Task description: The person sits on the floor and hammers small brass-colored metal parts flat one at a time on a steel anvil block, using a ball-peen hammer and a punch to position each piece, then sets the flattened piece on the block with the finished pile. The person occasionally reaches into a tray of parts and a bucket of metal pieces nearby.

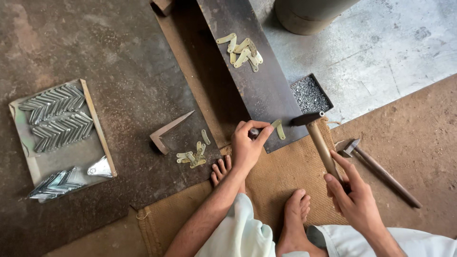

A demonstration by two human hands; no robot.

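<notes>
While pinching small punch [254,133] upright beside brass strip [278,129] on dark steel bar [257,81], left hand [246,147] steadies; right hand [354,192] wraps hammer [318,138], head poised alongside. Striking step; next calls for square blow on punch.

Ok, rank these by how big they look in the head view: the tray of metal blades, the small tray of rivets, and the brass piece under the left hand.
1. Tray of metal blades, clearly the largest.
2. Small tray of rivets, much smaller.
3. Brass piece by the left hand, the smallest.
</notes>
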